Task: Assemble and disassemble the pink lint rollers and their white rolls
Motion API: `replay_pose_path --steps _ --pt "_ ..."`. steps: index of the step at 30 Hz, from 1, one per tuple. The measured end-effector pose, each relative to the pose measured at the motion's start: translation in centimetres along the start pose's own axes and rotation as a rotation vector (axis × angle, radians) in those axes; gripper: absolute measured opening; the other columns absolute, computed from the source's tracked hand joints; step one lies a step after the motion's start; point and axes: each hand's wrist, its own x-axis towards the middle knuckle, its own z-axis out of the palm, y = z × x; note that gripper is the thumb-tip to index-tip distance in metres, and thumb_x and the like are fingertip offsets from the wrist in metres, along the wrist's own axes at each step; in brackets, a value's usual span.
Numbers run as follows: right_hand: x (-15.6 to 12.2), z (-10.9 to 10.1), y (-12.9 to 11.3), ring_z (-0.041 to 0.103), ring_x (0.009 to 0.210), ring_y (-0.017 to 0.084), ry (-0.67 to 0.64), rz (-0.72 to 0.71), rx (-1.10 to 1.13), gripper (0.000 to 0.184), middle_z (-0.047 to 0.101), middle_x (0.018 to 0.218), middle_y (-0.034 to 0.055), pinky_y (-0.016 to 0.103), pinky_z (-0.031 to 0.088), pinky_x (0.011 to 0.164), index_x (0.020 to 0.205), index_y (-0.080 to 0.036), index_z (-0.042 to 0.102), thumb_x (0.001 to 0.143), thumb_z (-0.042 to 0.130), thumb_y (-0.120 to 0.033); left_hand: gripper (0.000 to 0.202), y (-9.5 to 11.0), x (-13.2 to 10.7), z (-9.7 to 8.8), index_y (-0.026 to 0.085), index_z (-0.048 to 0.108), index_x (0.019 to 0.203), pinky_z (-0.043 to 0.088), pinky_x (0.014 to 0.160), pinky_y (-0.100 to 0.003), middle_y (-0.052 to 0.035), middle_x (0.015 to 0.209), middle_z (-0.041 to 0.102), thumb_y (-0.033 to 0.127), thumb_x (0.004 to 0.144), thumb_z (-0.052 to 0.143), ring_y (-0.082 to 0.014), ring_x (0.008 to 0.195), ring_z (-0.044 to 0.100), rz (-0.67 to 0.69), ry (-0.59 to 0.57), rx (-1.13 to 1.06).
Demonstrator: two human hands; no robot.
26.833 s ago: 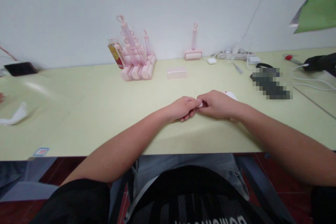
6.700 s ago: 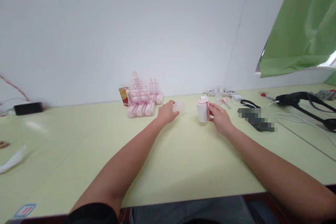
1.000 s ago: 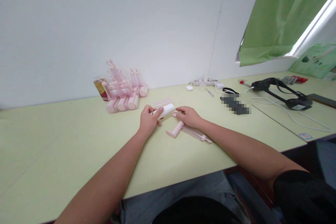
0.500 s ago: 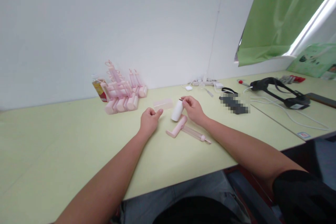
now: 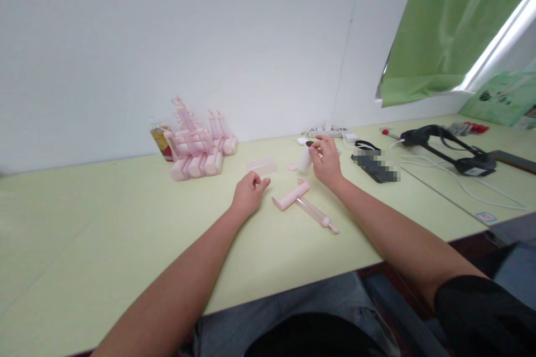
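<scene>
My right hand [image 5: 326,162] pinches the upper end of a white roll [image 5: 305,159], with a dark spot at that end by the fingertips. The roll stands tilted over the table, past a pink lint roller [image 5: 291,196]. This roller lies T-shaped, its see-through handle [image 5: 314,212] pointing toward me at the right. My left hand [image 5: 248,196] rests on the table left of the lint roller, fingers curled in, thumb sticking out, nothing visible in it. Just beyond it lies a translucent pinkish cover [image 5: 262,165]. A small round pink piece [image 5: 292,167] lies beside the roll.
Several pink lint rollers [image 5: 195,150] are stacked by the wall at left, with a yellow and red packet [image 5: 162,142] behind. At right are a power strip [image 5: 329,131], a dark phone-like object [image 5: 374,167], a black headset [image 5: 448,148] and white cables [image 5: 464,178].
My right hand has carried the white roll away from me and to the right, off the lint roller. The small pink piece has come into sight. My left hand has shifted slightly right.
</scene>
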Motion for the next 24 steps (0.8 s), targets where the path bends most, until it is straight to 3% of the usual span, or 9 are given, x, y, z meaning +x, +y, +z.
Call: replay_pose_path --steps 4,6,12,18,21,24 --pt "0.0 0.4 1.7 0.053 0.102 0.025 -0.174 0.001 -0.071 0.014 0.06 0.102 0.0117 0.043 0.045 0.092 0.088 -0.019 0.061 0.087 0.049 -0.026 0.028 0.1 -0.1 0.0 0.02 0.049 0.073 0.029 0.058 -0.026 -0.0005 0.068 0.054 0.044 0.088 0.049 -0.0159 0.063 0.046 0.037 -0.028 0.01" --pt "-0.1 0.7 2.1 0.054 0.1 0.024 -0.201 -0.005 -0.08 0.013 0.061 0.098 0.0104 0.041 0.044 0.092 0.089 -0.019 0.061 0.086 0.05 -0.026 0.025 0.0 -0.1 0.0 0.02 0.051 0.075 0.03 0.059 -0.027 -0.0013 0.07 0.056 0.041 0.088 0.049 -0.0162 0.064 0.048 0.044 -0.057 0.009" --pt "-0.3 1.0 2.1 0.054 0.103 0.023 -0.17 0.0 -0.064 0.016 0.062 0.103 0.0103 0.04 0.043 0.094 0.093 -0.019 0.064 0.084 0.053 -0.026 0.027 0.8 -0.5 -1.1 0.02 0.056 0.082 0.036 0.063 -0.028 -0.0023 0.074 0.06 0.041 0.091 0.042 -0.0172 0.069 0.052 0.075 -0.11 -0.024" --pt "-0.2 0.6 0.8 0.051 0.111 0.026 -0.087 -0.009 -0.078 0.023 0.058 0.112 0.0129 0.043 0.04 0.099 0.102 -0.018 0.063 0.081 0.055 -0.022 0.031 4.6 -2.3 -1.1 0.02 0.064 0.093 0.039 0.079 -0.036 -0.0091 0.092 0.063 0.048 0.085 0.054 -0.0236 0.088 0.054 0.404 -0.284 0.112" --pt "-0.2 0.1 -0.5 0.046 0.119 0.027 0.016 -0.047 -0.097 0.025 0.055 0.12 0.0143 0.045 0.035 0.104 0.105 -0.017 0.062 0.081 0.057 -0.021 0.029 5.7 -3.1 -0.4 0.018 0.064 0.081 0.038 0.074 -0.036 -0.0102 0.084 0.061 0.047 0.081 0.059 -0.0235 0.081 0.054 0.432 -0.361 0.242" --pt "-0.2 -0.6 -2.3 0.048 0.116 0.026 0.081 -0.103 -0.044 0.023 0.055 0.119 0.0123 0.044 0.037 0.103 0.105 -0.019 0.061 0.083 0.055 -0.022 0.022 5.7 -3.1 -0.4 0.018 0.06 0.077 0.037 0.068 -0.032 -0.0067 0.077 0.058 0.038 0.084 0.054 -0.0197 0.074 0.052 0.408 -0.35 0.237"
